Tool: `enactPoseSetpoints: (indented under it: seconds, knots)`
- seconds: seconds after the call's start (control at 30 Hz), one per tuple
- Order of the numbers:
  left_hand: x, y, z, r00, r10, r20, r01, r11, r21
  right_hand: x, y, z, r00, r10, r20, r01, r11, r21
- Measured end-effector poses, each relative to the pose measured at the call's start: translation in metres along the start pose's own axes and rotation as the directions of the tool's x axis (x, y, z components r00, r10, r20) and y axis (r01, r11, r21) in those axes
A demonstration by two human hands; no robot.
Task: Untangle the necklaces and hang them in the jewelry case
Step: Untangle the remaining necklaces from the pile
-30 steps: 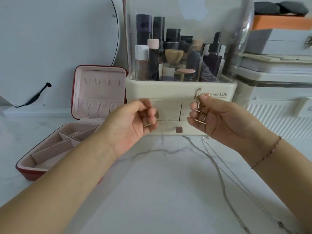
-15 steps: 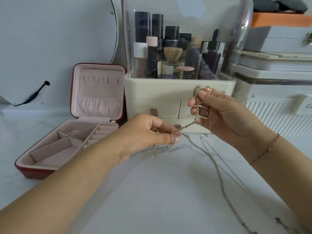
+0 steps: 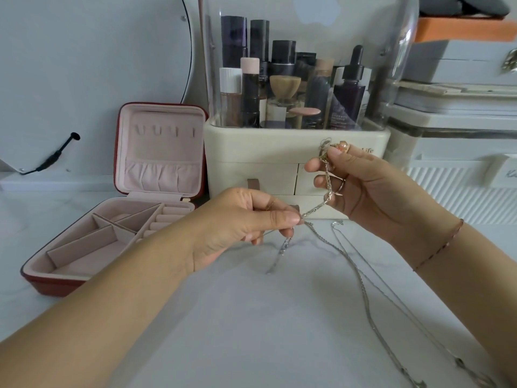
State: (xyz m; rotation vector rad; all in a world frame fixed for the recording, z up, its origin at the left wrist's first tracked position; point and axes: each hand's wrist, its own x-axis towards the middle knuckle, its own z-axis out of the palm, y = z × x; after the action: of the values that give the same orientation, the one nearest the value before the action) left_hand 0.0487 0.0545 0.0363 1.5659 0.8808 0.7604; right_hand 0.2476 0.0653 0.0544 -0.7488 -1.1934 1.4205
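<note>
A twisted bundle of thin silver necklaces stretches between my two hands above the white marble table. My left hand pinches its lower end between thumb and fingers, and a short clasp end dangles below. My right hand pinches the upper end higher up, near a pendant by the fingertips. Two long chains trail from the bundle across the table toward the lower right. The red jewelry case stands open at the left, with pink lining and a row of hooks in its lid.
A cream cosmetics organizer with bottles under a clear dome stands right behind my hands. White storage boxes are stacked at the right. A round mirror leans at the back left.
My left hand dropped from level with the right to lower down and pinched the bundle's lower end. My right hand rose slightly, so the twisted section now runs diagonally.
</note>
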Motion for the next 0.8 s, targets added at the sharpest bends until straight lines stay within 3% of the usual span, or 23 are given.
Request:
enactPoseSetpoints:
  seconds: [0.27,0.37,0.6,0.8]
  knots:
    - [0.002,-0.002,-0.002,1.000,0.012,-0.020,-0.014,0.997,-0.079,-0.002,0.005,0.002,0.984,0.119,0.130,-0.111,0.991,-0.071]
    - [0.004,-0.004,-0.003,0.999,0.010,-0.048,-0.016,0.991,-0.135,-0.003,0.011,0.004,0.977,0.178,0.114,-0.152,0.967,-0.205]
    - [0.008,-0.008,-0.004,0.996,-0.022,-0.091,0.004,0.982,-0.191,-0.007,0.012,0.010,0.974,0.140,0.179,-0.035,0.870,-0.492]
    - [0.010,-0.013,-0.005,0.986,-0.018,-0.167,0.008,0.998,-0.059,-0.009,0.015,0.012,0.992,0.058,0.115,0.036,0.731,-0.681]
